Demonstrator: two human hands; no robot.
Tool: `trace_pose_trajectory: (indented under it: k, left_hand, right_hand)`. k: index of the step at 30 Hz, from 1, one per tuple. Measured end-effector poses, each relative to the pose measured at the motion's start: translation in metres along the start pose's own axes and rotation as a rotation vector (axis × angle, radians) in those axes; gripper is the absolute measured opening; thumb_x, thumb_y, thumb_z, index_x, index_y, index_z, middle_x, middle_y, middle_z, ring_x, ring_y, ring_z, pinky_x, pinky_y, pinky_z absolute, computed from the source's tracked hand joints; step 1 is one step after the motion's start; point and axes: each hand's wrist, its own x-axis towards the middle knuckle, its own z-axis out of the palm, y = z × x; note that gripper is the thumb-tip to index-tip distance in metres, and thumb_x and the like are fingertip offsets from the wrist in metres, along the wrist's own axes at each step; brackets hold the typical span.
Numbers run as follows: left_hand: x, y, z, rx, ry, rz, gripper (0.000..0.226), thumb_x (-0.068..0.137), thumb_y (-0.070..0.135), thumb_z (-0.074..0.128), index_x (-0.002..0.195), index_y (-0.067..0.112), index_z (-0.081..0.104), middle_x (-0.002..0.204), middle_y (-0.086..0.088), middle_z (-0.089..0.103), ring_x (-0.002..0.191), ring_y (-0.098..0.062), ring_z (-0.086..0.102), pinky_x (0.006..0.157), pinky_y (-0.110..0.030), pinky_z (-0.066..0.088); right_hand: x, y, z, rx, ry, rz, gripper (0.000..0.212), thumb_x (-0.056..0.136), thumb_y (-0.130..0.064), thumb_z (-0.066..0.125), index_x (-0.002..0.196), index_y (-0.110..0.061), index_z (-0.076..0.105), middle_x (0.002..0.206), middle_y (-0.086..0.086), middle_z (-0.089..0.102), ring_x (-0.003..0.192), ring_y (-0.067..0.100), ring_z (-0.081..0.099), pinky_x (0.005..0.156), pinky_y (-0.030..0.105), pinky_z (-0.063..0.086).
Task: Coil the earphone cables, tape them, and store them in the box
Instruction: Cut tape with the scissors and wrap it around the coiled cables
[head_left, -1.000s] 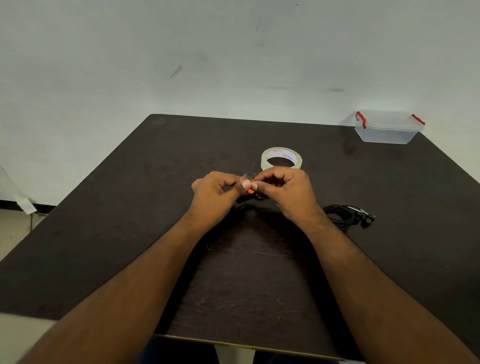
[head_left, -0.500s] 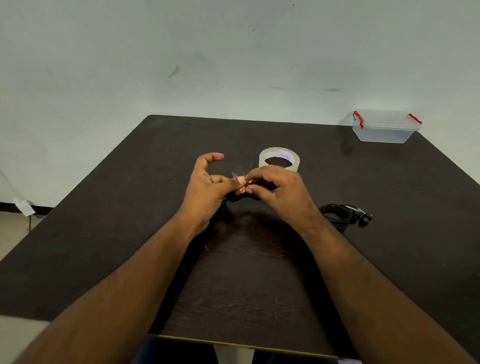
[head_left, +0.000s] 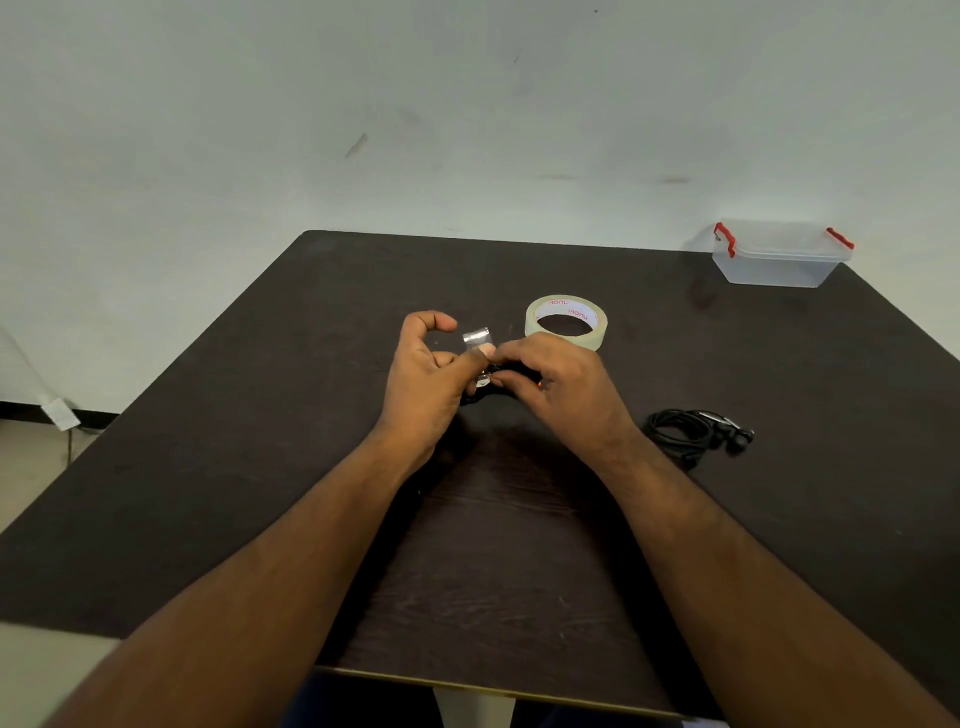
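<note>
Clear tape strip (head_left: 477, 338) now lifted off thumb | left hand (head_left: 423, 382) pinches strip, index raised | right hand (head_left: 558, 387) grips coiled earphone (head_left: 483, 387) | wrap pending; tape roll (head_left: 566, 322) at 1 o'clock

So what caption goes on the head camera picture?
Two hands wrap clear tape around a coiled earphone cable beside the tape roll.

A dark wooden table (head_left: 260, 415) against a scuffed pale wall (head_left: 467, 104).
</note>
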Motion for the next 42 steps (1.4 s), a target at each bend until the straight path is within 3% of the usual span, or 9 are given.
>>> trace_pose_trajectory:
  k: [8,12,17,21,24,30,36,39,42]
  left_hand:
    - [0.001,0.002,0.000,0.057,0.115,0.021,0.035,0.084,0.008,0.066,0.109,0.025,0.049,0.059,-0.015,0.054,0.056,-0.025,0.050,0.057,-0.035,0.048]
    - [0.002,-0.001,-0.006,0.312,0.229,0.145,0.021,0.082,0.032,0.064,0.099,0.035,0.051,0.048,0.006,0.056,0.050,-0.011,0.055,0.085,-0.055,0.051]
    - [0.003,0.001,-0.007,0.546,0.277,0.313,0.024,0.093,0.043,0.058,0.104,0.023,0.052,0.042,0.008,0.049,0.045,-0.012,0.053,0.084,-0.045,0.049]
    - [0.008,-0.003,-0.014,0.554,-0.008,0.327,0.027,0.088,0.059,0.052,0.101,0.036,0.048,0.053,0.010,0.061,0.059,-0.010,0.062,0.088,-0.055,0.047]
    - [0.008,-0.003,-0.016,0.728,-0.141,0.358,0.029,0.078,0.056,0.068,0.097,0.039,0.053,0.074,0.010,0.066,0.086,-0.002,0.058,0.097,-0.040,0.029]
    - [0.008,-0.001,-0.013,0.915,-0.046,0.440,0.025,0.077,0.053,0.069,0.096,0.036,0.067,0.087,0.017,0.065,0.096,-0.004,0.047,0.083,-0.027,0.015]
    - [0.011,-0.001,-0.015,0.966,-0.016,0.491,0.019,0.082,0.053,0.064,0.087,0.037,0.072,0.067,0.021,0.055,0.091,-0.007,0.051,0.080,-0.029,0.014]
    - [0.012,-0.002,-0.017,0.953,-0.011,0.515,0.027,0.082,0.058,0.061,0.102,0.042,0.070,0.072,0.016,0.060,0.092,-0.006,0.050,0.086,-0.032,0.016]
    - [0.009,-0.001,-0.019,0.939,-0.014,0.534,0.057,0.082,0.058,0.063,0.135,0.052,0.043,0.077,0.016,0.062,0.090,0.001,0.048,0.094,-0.034,0.018]
  right_hand:
    - [0.002,-0.006,0.005,-0.109,-0.051,-0.089,0.021,0.085,-0.013,0.067,0.105,-0.010,0.072,0.086,0.005,0.067,0.077,0.018,0.064,0.064,0.033,0.054]
    - [0.005,-0.013,0.011,-0.165,-0.127,-0.088,0.026,0.082,-0.008,0.069,0.108,-0.009,0.070,0.081,0.008,0.061,0.067,0.023,0.061,0.055,0.030,0.050]
    - [0.008,-0.016,0.015,-0.194,-0.256,0.004,0.015,0.089,-0.011,0.060,0.102,-0.009,0.068,0.090,0.007,0.056,0.078,0.021,0.056,0.066,0.037,0.052]
    - [0.009,-0.010,0.010,-0.203,-0.256,0.086,0.011,0.088,-0.007,0.059,0.095,-0.005,0.067,0.090,0.009,0.056,0.079,0.023,0.056,0.069,0.037,0.051]
    - [0.008,-0.005,0.005,-0.211,-0.264,0.148,0.015,0.089,-0.008,0.056,0.099,-0.006,0.067,0.093,0.007,0.056,0.083,0.020,0.055,0.072,0.037,0.051]
    - [0.010,-0.007,0.001,-0.239,-0.256,0.108,0.016,0.092,-0.009,0.055,0.102,-0.005,0.067,0.094,0.011,0.059,0.085,0.025,0.058,0.075,0.041,0.052]
    - [0.012,-0.006,-0.004,-0.217,-0.211,0.092,0.012,0.089,-0.011,0.059,0.095,-0.006,0.069,0.087,0.011,0.063,0.081,0.027,0.058,0.075,0.042,0.050]
    - [0.011,-0.004,-0.003,-0.187,-0.223,0.116,0.015,0.089,-0.015,0.057,0.100,-0.008,0.066,0.092,0.009,0.066,0.085,0.027,0.059,0.079,0.042,0.049]
    - [0.008,-0.005,-0.005,-0.168,-0.180,0.105,0.013,0.089,-0.013,0.059,0.101,-0.010,0.064,0.092,0.006,0.066,0.084,0.025,0.059,0.076,0.037,0.049]
